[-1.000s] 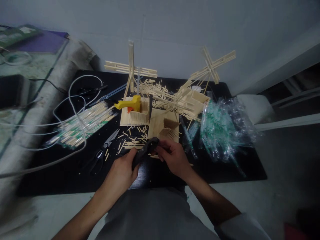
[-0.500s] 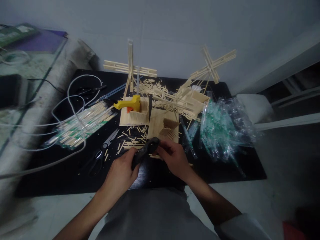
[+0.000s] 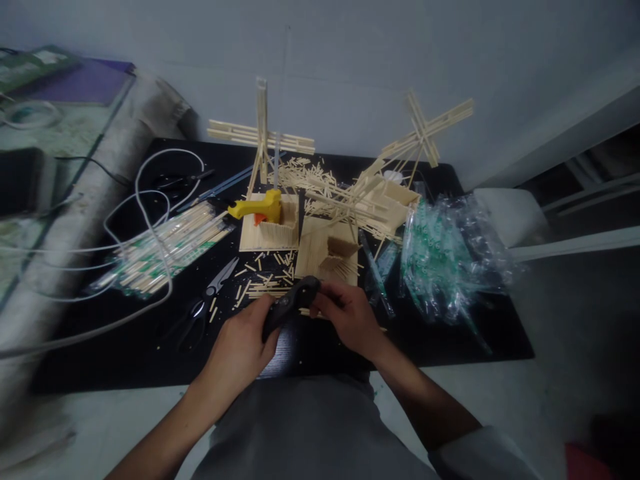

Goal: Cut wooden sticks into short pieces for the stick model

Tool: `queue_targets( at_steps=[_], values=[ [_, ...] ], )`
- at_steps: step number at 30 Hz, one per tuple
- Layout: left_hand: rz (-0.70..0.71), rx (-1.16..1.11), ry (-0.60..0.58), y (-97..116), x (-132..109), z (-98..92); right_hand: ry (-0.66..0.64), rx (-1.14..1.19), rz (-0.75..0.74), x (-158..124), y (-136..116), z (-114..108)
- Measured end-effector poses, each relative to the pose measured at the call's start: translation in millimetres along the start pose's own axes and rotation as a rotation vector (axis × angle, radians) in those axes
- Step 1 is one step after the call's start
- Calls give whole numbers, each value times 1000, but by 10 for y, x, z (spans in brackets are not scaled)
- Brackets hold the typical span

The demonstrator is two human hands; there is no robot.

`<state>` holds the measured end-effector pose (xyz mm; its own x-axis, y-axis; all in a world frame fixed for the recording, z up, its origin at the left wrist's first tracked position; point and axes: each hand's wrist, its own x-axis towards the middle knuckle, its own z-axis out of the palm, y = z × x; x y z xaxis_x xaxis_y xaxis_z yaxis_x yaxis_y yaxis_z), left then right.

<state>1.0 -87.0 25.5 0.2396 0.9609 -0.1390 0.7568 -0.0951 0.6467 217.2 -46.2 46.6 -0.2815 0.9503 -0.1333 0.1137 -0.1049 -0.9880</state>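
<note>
My left hand [image 3: 244,337] is wrapped round a curved black hand tool [image 3: 290,305], whose exact kind I cannot make out. The fingers of my right hand [image 3: 353,323] are pinched together right beside the tool's rounded far end. What they hold, if anything, is too small to tell. Just beyond both hands lies a wooden stick base [image 3: 313,243] carrying a small open box [image 3: 341,252]. Short cut sticks [image 3: 270,287] are scattered on the black table [image 3: 120,353] in front of my left hand.
A yellow glue gun [image 3: 265,207] rests on another stick base at the back. Scissors [image 3: 215,287] and bagged sticks [image 3: 165,250] lie to the left, crossed by a white cable [image 3: 153,230]. Crumpled plastic wrappers [image 3: 445,253] cover the right. Stick windmill blades [image 3: 263,140] rise behind.
Almost nothing differs. Both hands and the black tool stay in nearly the same place, with only a slight shift of the tool.
</note>
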Motion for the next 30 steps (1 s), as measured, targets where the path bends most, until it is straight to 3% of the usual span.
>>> queue_targets(
  at_steps=[18,30],
  values=[
    [6,-26,-3,11,16,-16,-58,58,53,22,-33,-26],
    [-15,135,-15,23,9,-5,-51,21,45,6,-32,-11]
  ],
)
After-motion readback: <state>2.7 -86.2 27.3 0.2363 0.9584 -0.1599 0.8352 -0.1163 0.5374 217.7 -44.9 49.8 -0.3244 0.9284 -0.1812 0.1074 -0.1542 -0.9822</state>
